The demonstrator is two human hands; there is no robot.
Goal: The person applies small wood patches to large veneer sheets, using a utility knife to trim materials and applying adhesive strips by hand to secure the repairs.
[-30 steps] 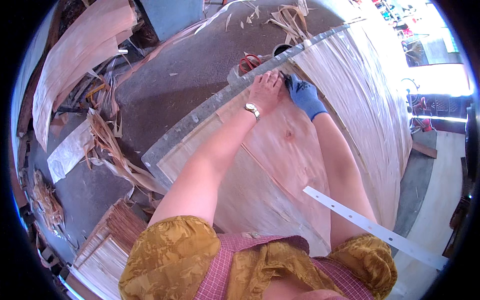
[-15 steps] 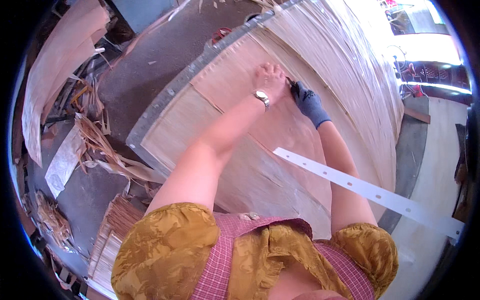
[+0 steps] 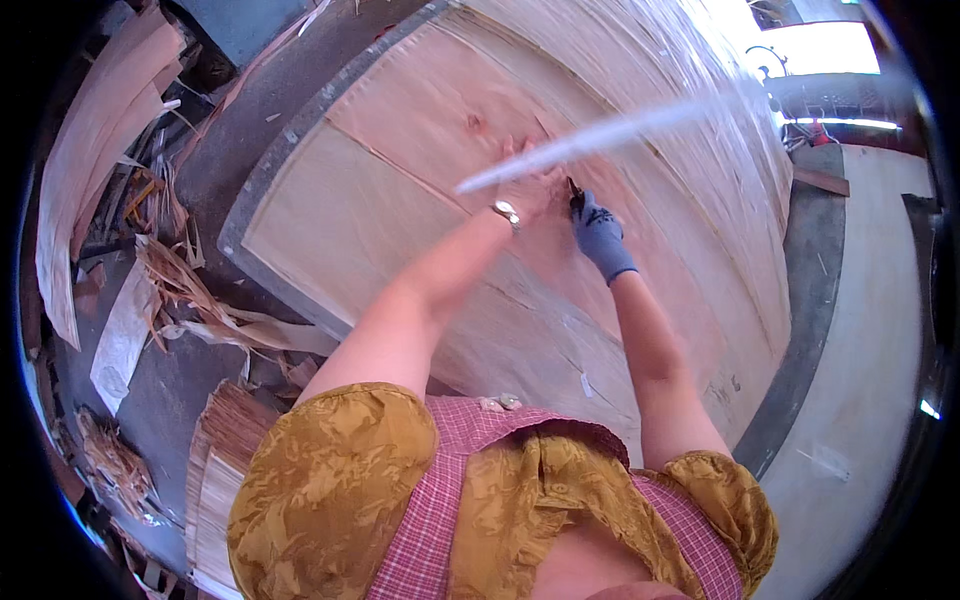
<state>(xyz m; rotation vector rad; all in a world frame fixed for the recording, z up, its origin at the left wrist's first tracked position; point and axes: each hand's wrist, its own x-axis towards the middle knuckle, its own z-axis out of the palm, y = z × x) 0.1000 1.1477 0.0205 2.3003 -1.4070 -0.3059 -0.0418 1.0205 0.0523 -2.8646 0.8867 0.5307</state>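
My bare left hand (image 3: 530, 192), watch on its wrist, lies with fingers spread on a pinkish veneer sheet (image 3: 420, 90), partly behind a long white strip (image 3: 640, 127) blurred across the picture. Just right of it, my blue-gloved right hand (image 3: 595, 225) is closed on a dark, thin cutting tool (image 3: 574, 193), its tip at the veneer. Overlapping pale veneer sheets (image 3: 700, 60) surround the pink one on a grey-edged table (image 3: 243, 211).
Curved veneer offcuts (image 3: 110, 120) and tangled scraps (image 3: 160, 285) lie on the floor at left, with a veneer stack (image 3: 225, 430) at lower left. A grey-and-white surface (image 3: 865, 300) runs down the right side, with a bright opening (image 3: 820, 45) beyond.
Both hands have moved down the veneer toward me, past the knot. The white strip has swung upward from the lower right to across my hands. The whole view has shifted.
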